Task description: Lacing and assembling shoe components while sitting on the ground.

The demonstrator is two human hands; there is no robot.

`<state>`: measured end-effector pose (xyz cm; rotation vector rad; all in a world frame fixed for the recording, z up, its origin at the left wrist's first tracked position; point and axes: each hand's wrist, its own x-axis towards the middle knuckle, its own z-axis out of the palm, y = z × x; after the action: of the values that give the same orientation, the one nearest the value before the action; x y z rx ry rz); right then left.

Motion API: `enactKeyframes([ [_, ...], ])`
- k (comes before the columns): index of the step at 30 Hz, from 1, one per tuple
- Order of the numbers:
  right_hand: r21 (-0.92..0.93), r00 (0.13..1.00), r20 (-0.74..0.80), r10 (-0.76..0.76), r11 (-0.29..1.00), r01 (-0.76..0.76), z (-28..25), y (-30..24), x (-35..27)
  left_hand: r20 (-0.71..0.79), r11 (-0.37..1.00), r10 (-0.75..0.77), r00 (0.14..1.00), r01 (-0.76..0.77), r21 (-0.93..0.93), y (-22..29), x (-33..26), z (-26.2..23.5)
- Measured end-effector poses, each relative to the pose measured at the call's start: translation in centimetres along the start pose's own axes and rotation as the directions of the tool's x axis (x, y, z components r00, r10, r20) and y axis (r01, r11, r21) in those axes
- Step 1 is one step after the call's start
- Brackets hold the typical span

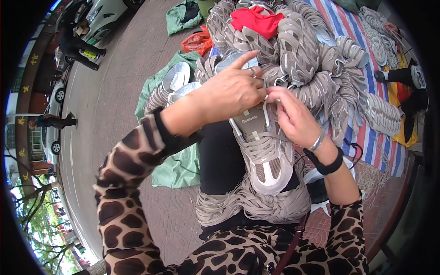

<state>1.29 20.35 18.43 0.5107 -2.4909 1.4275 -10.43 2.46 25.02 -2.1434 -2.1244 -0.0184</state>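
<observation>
Shoe: a grey-beige shoe (270, 158) is resting on the lap just below the fingers, its toe pointing toward the person.
Lace: a pale lace (266, 112) is hanging from between the two hands' fingertips down to the shoe's opening; flat laces are already crossing its front.
Left hand: the left hand (233, 94) is hovering over the opening, index finger stretching outward, the others curling; whether they are gripping the lace, I cannot tell.
Right hand: the right hand (294, 113) is pinching the lace with thumb and fingertip, just beside the left fingers.
Lap: loose lace bundles (217, 208) are lying across black trousers (221, 153), nearer the person than the fingers.
Pile: stacked shoe uppers (298, 52) are spreading beyond the fingers, a red cloth (257, 22) lying on top.
Ground: a striped sheet (385, 158) is lying right of the fingers, green sacking (176, 172) left.
</observation>
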Motion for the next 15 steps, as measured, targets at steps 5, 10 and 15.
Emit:
enactKeyframes([
  [5, 0.089, 0.976, 0.207, 0.071, 0.992, -0.091, -0.6, 0.9, 1.1, 0.079, 0.96, -0.087, 0.993, 0.104, -0.26, 3.4, -1.3, -6.0],
  [10, 0.131, 0.988, 0.156, 0.003, 0.991, -0.024, -0.6, 1.7, 1.1, 0.371, 0.894, -0.196, 0.908, 0.321, -0.314, 5.3, -3.7, -5.4],
  [15, 0.074, 0.987, 0.159, 0.027, 0.996, -0.039, -0.5, 1.0, 0.7, 0.491, 0.761, -0.389, 0.779, 0.572, -0.305, 5.8, -5.2, -4.0],
])
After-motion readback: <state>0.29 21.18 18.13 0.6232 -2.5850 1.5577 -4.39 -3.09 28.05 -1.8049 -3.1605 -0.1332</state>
